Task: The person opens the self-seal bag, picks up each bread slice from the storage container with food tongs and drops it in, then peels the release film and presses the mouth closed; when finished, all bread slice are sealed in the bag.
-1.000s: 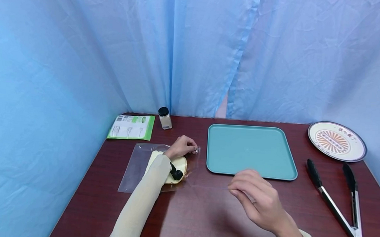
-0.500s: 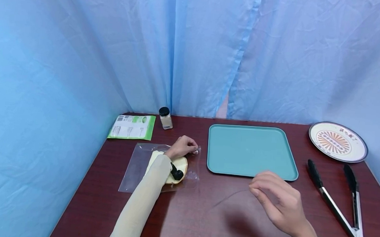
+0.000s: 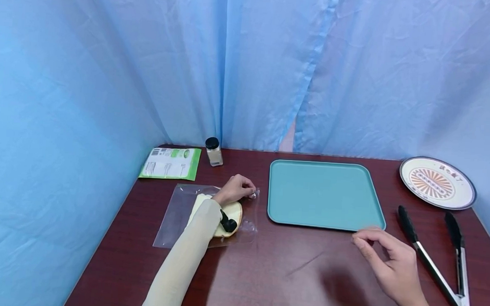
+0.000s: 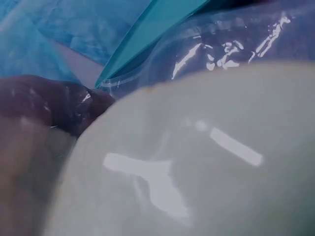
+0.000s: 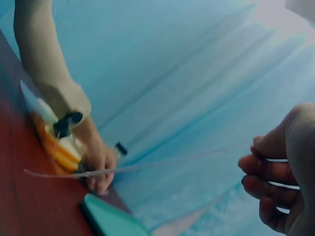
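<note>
Staged recording booth, food-prep tabletop setup.
Blue fabric curtain [image 3: 249,65] closes off back and both sides of a dark red wood-grain table [image 3: 272,274]. Kitchen props laid out on it: teal tray [image 3: 323,194], patterned plate [image 3: 437,182], tongs [image 3: 434,264], spice jar [image 3: 213,152], green packet [image 3: 170,162].

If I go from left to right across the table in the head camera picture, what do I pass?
Green packet → spice jar → left hand on the clear bag → teal tray → right hand → tongs.
</note>
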Demonstrator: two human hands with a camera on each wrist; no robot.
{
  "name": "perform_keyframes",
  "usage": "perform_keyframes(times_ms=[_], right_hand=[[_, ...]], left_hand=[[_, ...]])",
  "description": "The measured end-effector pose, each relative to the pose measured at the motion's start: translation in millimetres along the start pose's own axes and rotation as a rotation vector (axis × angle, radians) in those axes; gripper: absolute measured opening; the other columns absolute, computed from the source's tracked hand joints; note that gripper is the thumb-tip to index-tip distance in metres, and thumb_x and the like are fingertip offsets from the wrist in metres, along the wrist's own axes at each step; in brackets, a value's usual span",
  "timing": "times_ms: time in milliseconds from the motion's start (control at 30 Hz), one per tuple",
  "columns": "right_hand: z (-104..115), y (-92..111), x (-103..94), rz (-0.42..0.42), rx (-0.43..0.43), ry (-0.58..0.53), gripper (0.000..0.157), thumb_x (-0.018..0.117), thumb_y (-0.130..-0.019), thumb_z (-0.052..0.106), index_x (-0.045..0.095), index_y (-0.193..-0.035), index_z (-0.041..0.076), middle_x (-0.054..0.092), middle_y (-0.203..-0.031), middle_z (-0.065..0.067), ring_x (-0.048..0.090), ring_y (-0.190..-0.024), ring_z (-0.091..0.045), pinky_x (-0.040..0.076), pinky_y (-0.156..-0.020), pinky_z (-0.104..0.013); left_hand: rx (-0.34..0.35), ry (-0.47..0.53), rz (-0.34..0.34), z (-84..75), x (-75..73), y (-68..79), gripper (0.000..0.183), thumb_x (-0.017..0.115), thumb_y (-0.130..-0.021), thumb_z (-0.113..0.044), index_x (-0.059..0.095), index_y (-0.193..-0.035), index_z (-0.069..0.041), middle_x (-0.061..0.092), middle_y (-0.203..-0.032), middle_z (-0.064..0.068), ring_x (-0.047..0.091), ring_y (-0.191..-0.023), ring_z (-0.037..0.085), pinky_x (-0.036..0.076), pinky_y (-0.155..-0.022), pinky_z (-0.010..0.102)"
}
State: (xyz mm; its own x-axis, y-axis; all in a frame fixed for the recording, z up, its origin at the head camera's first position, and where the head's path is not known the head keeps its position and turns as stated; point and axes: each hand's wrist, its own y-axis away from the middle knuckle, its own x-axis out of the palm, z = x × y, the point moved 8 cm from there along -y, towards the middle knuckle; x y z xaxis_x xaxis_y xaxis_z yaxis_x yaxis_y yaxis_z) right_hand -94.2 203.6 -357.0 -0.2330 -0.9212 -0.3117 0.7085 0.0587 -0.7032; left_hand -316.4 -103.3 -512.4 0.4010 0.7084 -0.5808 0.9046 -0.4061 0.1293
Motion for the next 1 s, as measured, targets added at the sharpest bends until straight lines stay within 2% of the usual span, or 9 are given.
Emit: perform_keyframes(times_ms=[133, 300, 433, 533, 633, 733, 867, 1000], right_hand=[[-31, 17, -11.1, -0.01, 0.238, 0.098, 0.017, 0.066, -0.082, -0.019, 0.071, -0.09, -0.005, 0.07, -0.087, 0.018, 0.064, -0.081, 0.009, 0.049, -0.074, -0.005], [-68, 38, -22.7, -0.019, 0.535, 0.175, 0.005, 0.065, -0.092, -0.005, 0.069, -0.094, -0.007, 0.071, -0.078, 0.021, 0.066, -0.073, 0.01, 0.052, -0.068, -0.007], [-94, 55, -30.1, -0.046, 0.733, 0.187, 0.015, 0.066, -0.096, 0.009, 0.069, -0.097, -0.006, 0.07, -0.072, 0.024, 0.065, -0.069, 0.009, 0.052, -0.066, -0.009], [-110, 66, -34.2, -0.059, 0.852, 0.198, 0.019, 0.067, -0.097, 0.018, 0.071, -0.097, 0.0, 0.068, -0.069, 0.026, 0.065, -0.068, 0.01, 0.049, -0.064, -0.009], [-122, 73, -36.9, -0.067, 0.923, 0.229, 0.021, 0.067, -0.096, 0.023, 0.072, -0.095, 0.003, 0.068, -0.066, 0.027, 0.065, -0.063, 0.009, 0.049, -0.059, -0.011], [-133, 79, -38.6, -0.06, 0.956, 0.271, 0.024, 0.068, -0.096, 0.026, 0.072, -0.096, 0.003, 0.066, -0.063, 0.028, 0.062, -0.055, 0.004, 0.048, -0.051, -0.015], [-144, 84, -39.6, -0.008, 0.956, 0.364, 0.028, 0.066, -0.096, 0.029, 0.072, -0.099, 0.002, 0.064, -0.06, 0.027, 0.059, -0.048, -0.001, 0.046, -0.046, -0.019], [-153, 86, -40.4, 0.051, 0.921, 0.481, 0.022, 0.066, -0.095, 0.028, 0.073, -0.098, 0.006, 0.065, -0.058, 0.019, 0.058, -0.045, -0.001, 0.045, -0.045, -0.02]], left_hand=[[0.002, -0.002, -0.001, -0.4, -0.2, 0.5, 0.015, 0.064, -0.095, -0.009, 0.078, -0.094, -0.005, 0.076, -0.086, 0.01, 0.063, -0.07, 0.006, 0.053, -0.065, 0.019], [0.003, -0.008, 0.001, -0.5, -0.5, 1.0, 0.015, 0.064, -0.095, -0.009, 0.078, -0.094, -0.005, 0.076, -0.085, 0.009, 0.063, -0.07, 0.005, 0.053, -0.065, 0.019], [-0.001, -0.002, 0.001, -0.5, -1.0, 0.8, 0.016, 0.063, -0.096, -0.009, 0.078, -0.094, -0.005, 0.076, -0.085, 0.01, 0.063, -0.07, 0.006, 0.053, -0.065, 0.02], [-0.004, 0.0, 0.002, -0.7, -1.4, 0.3, 0.016, 0.063, -0.096, -0.009, 0.078, -0.094, -0.005, 0.076, -0.085, 0.01, 0.063, -0.07, 0.007, 0.053, -0.065, 0.02], [-0.009, -0.002, 0.001, -0.3, -1.7, -0.2, 0.016, 0.063, -0.096, -0.009, 0.078, -0.094, -0.005, 0.076, -0.085, 0.009, 0.063, -0.07, 0.007, 0.053, -0.065, 0.02], [-0.013, -0.003, 0.002, 0.3, -1.7, -0.2, 0.016, 0.063, -0.096, -0.009, 0.078, -0.093, -0.006, 0.075, -0.084, 0.009, 0.062, -0.069, 0.007, 0.052, -0.065, 0.019], [-0.012, -0.003, 0.004, -0.3, -1.8, 0.1, 0.016, 0.063, -0.096, -0.009, 0.078, -0.093, -0.005, 0.075, -0.083, 0.009, 0.062, -0.069, 0.007, 0.052, -0.065, 0.019], [-0.004, -0.013, 0.006, -1.3, -2.1, 0.4, 0.016, 0.063, -0.096, -0.009, 0.078, -0.093, -0.005, 0.075, -0.083, 0.009, 0.062, -0.07, 0.008, 0.052, -0.065, 0.02]])
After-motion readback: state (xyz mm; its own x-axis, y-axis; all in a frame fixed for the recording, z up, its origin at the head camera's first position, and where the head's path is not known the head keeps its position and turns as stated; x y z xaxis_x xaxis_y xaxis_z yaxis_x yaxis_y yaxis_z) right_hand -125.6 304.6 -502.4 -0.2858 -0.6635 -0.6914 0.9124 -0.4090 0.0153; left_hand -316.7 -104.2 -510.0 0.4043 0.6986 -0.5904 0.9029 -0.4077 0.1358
